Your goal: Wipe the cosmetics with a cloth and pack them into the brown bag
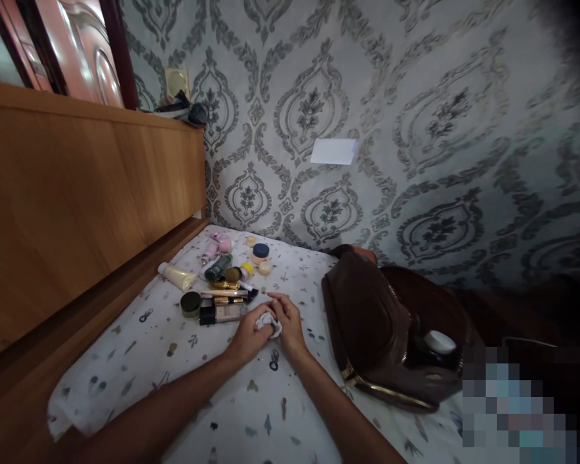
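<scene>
In the middle of the head view my left hand (249, 336) is closed around a crumpled white tissue or cloth (269, 324). My right hand (290, 322) meets it from the other side, thumb near the white piece and index finger pointing forward; whether it grips the piece too is hard to see. Just left of my hands lies a foundation bottle (228, 314) with a black cap. Beyond it are several slim gold and dark cosmetic tubes (229, 294) and a dark brush (251, 294). A round jar with a dark green lid (190, 303) stands farther left.
A cream tube (178, 276), a blue-lidded jar (260, 253) and several pink containers (217, 246) sit toward the wall on a patterned white sheet (125, 361). At right stands an open brown bag (367, 316) holding a white-lidded container (439, 342). A wooden panel (91, 174) borders the left.
</scene>
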Demonstrator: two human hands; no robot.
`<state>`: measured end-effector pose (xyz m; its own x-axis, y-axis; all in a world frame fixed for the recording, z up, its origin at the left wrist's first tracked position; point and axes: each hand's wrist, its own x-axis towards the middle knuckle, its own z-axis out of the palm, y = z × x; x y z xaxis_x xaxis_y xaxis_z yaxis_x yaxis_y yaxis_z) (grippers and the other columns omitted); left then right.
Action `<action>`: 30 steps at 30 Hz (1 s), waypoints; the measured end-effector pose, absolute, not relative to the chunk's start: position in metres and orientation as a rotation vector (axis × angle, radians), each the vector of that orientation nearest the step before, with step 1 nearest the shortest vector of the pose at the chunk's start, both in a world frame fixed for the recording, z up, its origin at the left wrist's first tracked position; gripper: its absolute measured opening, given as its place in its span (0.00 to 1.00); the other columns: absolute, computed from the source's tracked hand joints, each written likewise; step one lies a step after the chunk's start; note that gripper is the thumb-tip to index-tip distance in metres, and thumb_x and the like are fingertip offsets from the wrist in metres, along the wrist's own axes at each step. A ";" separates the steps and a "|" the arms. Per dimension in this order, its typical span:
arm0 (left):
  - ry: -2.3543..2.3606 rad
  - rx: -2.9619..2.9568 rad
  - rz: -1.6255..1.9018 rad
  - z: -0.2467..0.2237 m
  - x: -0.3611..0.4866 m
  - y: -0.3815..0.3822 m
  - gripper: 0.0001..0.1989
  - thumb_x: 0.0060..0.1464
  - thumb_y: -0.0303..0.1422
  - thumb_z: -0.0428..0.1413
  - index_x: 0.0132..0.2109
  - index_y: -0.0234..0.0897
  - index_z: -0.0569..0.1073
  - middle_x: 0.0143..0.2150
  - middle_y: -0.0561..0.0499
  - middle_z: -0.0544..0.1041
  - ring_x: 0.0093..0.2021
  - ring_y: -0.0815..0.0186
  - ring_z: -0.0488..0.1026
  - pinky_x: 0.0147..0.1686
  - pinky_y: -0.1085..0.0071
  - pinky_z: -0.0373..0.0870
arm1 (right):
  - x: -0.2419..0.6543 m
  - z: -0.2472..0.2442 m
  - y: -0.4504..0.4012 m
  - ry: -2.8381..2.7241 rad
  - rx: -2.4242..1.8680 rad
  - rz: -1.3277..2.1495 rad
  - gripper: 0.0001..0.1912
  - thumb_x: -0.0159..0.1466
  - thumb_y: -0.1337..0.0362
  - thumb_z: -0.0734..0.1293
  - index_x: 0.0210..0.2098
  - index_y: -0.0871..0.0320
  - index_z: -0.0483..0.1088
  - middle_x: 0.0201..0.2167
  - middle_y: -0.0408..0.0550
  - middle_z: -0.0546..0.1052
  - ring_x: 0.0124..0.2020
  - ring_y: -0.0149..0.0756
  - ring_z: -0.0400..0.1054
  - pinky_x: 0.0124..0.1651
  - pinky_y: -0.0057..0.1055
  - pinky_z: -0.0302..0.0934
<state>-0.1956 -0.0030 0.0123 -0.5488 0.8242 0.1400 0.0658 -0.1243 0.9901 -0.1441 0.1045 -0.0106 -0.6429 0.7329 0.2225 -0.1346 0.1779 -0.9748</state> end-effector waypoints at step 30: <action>1.710 1.116 1.662 0.010 -0.197 -0.002 0.20 0.58 0.50 0.47 0.28 0.38 0.64 0.24 0.57 0.61 0.28 0.69 0.60 0.30 0.73 0.58 | -0.196 -0.015 0.146 -1.701 -0.673 1.421 0.20 0.57 0.52 0.62 0.43 0.59 0.70 0.29 0.47 0.76 0.31 0.38 0.70 0.33 0.32 0.63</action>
<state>-0.1965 -0.0025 0.0105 -0.5367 0.8232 0.1852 0.2084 -0.0833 0.9745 -0.1959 0.1465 -0.0146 -0.5370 0.8087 0.2401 -0.0925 0.2264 -0.9696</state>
